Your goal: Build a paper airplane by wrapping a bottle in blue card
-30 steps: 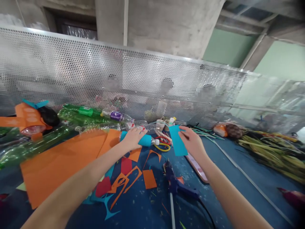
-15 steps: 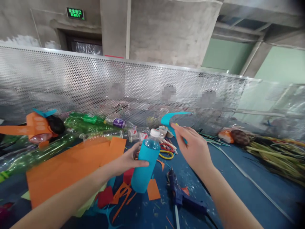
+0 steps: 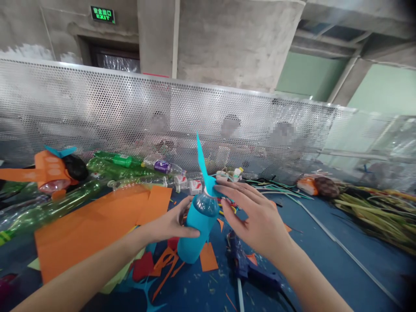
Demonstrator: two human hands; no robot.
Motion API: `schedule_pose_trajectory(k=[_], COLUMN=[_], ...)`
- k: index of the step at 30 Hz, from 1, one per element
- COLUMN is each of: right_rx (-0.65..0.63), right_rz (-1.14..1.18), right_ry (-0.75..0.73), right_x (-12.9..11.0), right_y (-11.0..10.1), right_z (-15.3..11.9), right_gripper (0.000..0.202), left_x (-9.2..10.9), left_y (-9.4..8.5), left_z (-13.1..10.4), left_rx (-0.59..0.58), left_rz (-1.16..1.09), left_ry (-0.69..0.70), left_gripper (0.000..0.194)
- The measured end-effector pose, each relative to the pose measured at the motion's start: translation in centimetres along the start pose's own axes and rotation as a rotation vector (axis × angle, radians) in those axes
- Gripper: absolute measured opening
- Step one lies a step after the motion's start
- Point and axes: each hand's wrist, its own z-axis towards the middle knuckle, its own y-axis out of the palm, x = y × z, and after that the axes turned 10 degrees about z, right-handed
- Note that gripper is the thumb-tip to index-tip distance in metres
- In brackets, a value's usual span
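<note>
Near the middle stands a plastic bottle, slightly tilted, its body wrapped in bright blue paper and its shoulder clear. My left hand is closed around the bottle's left side, thumb across the front. At the top, a curved blue paper piece lies against the bottle's cap, which it mostly covers; one pointed end sticks upward. The fingers of my right hand press on the paper piece at its right side, with the thumb lower, beside the bottle's neck. Whether paper and cap are joined cannot be seen.
A dark blue glue gun lies right of the bottle. Orange paper sheets and scraps spread to the left. Behind are green bottles and an orange paper plane model. Dried stalks lie right; a perforated metal screen stands behind.
My right hand has moved left and slightly down, bringing the blue paper piece from beside the bottle onto its white cap. My left hand still grips the bottle.
</note>
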Motion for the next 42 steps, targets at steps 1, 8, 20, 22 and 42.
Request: schedule_pose_trajectory(k=[1, 8, 20, 22, 42], right_rx=[-0.013, 0.002, 0.014, 0.017, 0.046], right_rz=[0.021, 0.078, 0.154, 0.154, 0.230], right_ry=[0.009, 0.090, 0.231, 0.231, 0.233], right_x=[-0.1, -0.2, -0.7, -0.8, -1.6], right_y=[0.1, 0.1, 0.4, 0.7, 2.5], right_z=[0.0, 1.0, 2.5, 2.6, 3.1], right_gripper=[0.030, 0.020, 0.018, 0.018, 0.012], left_x=[0.1, 0.6, 0.9, 1.5, 10.5], left_y=[-0.1, -0.6, -0.8, -0.7, -0.9], left_z=[0.0, -0.1, -0.3, -0.4, -0.4], left_rx=[-0.011, -0.018, -0.004, -0.005, 0.599], left_rz=[0.015, 0.175, 0.289, 0.283, 0.968], left_ry=[0.011, 0.053, 0.040, 0.072, 0.427], left_gripper=[0.080, 0.078, 0.063, 0.068, 0.010])
